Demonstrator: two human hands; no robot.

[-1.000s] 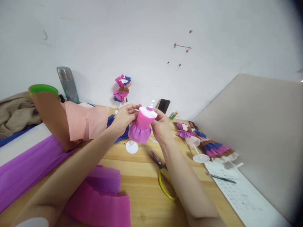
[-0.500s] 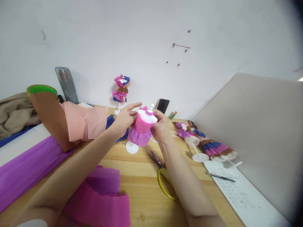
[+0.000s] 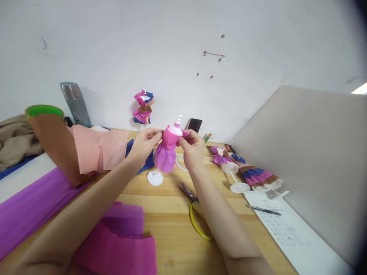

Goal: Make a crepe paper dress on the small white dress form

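Note:
A small white mannequin on a round base [image 3: 155,178] stands on the wooden table [image 3: 169,214], dressed in a pink paper bodice and purple ruffled skirt [image 3: 166,152]. My left hand [image 3: 145,145] pinches the pink paper at the mannequin's left shoulder. On the other side, my right hand [image 3: 192,147] grips the paper at the right shoulder. Both hands hold the dress close to the neck; the mannequin is upright.
Yellow-handled scissors [image 3: 195,215] lie near my right forearm. Magenta crepe paper [image 3: 120,244], a purple strip [image 3: 31,206] and peach paper [image 3: 97,147] sit left. Finished paper-dress mannequins [image 3: 142,109] [image 3: 252,177], a phone [image 3: 194,125], a flask [image 3: 73,103], a printed sheet with pen [image 3: 266,211] and a grey board [image 3: 309,160] surround.
The mannequin has been set more upright and a little lower and left. My left fingers, spread half a second ago, have closed back on the pink paper at the shoulder.

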